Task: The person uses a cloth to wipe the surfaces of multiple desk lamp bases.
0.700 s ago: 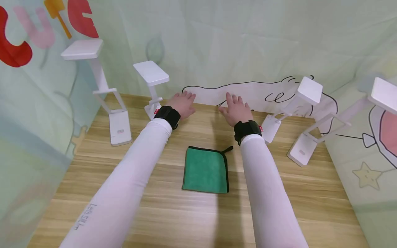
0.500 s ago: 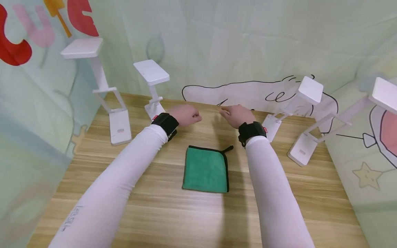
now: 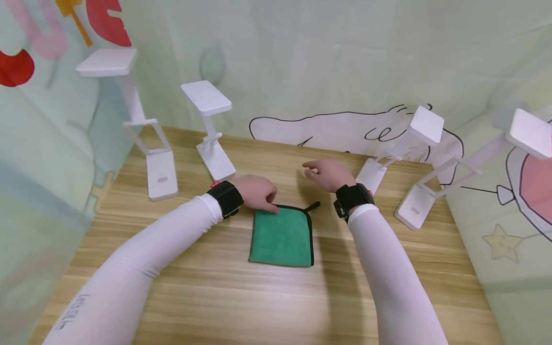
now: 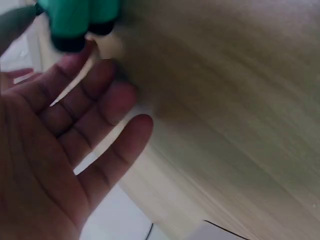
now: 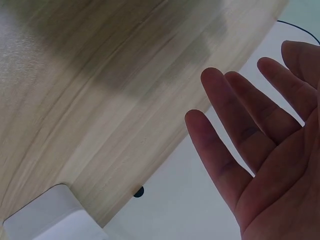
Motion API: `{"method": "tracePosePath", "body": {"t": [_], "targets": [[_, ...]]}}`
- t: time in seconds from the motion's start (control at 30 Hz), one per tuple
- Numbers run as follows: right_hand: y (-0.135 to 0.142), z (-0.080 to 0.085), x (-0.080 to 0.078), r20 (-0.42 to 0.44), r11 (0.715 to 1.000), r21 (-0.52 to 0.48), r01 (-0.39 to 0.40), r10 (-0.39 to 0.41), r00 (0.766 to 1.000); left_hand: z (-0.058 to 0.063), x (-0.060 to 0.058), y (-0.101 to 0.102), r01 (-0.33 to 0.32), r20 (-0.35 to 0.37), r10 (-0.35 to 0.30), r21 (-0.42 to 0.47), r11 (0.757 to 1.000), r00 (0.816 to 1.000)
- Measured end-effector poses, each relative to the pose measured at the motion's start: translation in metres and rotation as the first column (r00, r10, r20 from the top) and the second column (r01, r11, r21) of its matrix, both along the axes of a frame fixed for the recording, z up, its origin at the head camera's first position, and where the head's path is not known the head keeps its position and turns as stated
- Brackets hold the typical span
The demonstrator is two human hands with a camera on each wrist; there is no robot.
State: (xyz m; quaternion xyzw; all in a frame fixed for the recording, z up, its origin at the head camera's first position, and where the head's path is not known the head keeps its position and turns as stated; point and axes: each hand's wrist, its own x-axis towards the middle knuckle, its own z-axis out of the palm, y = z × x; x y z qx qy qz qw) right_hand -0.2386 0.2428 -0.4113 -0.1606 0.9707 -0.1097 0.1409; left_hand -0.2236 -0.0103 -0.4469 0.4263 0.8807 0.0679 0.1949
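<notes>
Wood tabletop [image 3: 241, 306]: squarish green cloth [image 3: 282, 239] nearer left hand [image 3: 254, 191], thumb at far edge, pinch unclear; right hand [image 3: 328, 175] apart, fingers spread

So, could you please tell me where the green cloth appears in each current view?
Head: green cloth just below centre, left hand at its far edge.
Left wrist: green cloth partly visible at the top edge, left of centre.
Right wrist: not in this picture.
Shared landmark: wooden tabletop, visible in all three.

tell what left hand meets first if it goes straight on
Most likely the green cloth: in the head view, the left hand overlaps its far edge, though whether they touch is unclear.
</notes>
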Motion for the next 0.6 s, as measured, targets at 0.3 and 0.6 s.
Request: {"method": "tracePosePath", "body": {"t": [0.3,0.6], "targets": [[-0.003,0.0,0.003,-0.027,0.999,-0.005,-0.049,0.049,0.998,0.002,0.009,0.01,0.043,0.04,-0.041,-0.047,0.998,0.998],[-0.01,0.004,0.006,-0.019,0.999,0.023,-0.047,0.047,0.999,0.005,0.007,0.014,0.075,0.186,-0.084,0.058,0.996,0.979]]}}
